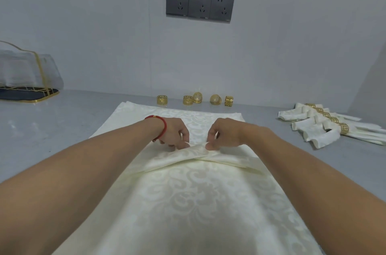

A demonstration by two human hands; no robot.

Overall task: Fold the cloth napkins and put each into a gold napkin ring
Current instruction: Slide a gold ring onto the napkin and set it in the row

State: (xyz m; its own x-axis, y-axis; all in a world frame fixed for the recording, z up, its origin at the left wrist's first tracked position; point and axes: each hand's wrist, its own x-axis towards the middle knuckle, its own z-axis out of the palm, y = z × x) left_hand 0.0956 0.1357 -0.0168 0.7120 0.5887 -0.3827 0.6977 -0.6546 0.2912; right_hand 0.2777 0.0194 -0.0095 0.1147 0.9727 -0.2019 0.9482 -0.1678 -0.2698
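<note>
Far to the left of the grip, a clear gold-trimmed holder (27, 70) with a dark base sits against the wall on the grey table (52, 125). The left hand (174, 133), a red cord bracelet (161, 127) at its wrist, pinches a raised fold of the cream damask napkin (188, 196) between curled fingers. Just beside it, the right hand (224, 134) pinches the same fold, so both hands hold one ridge running across the cloth's middle. The napkin lies spread flat under both forearms, reaching toward the person and away past the grip. Beyond the grip, near the wall, five loose gold napkin rings (194, 99) stand in a row. Above them are three dark wall sockets (200, 4). Well to the right of the grip, finished napkins in gold rings (325, 125) lie in a row.
</note>
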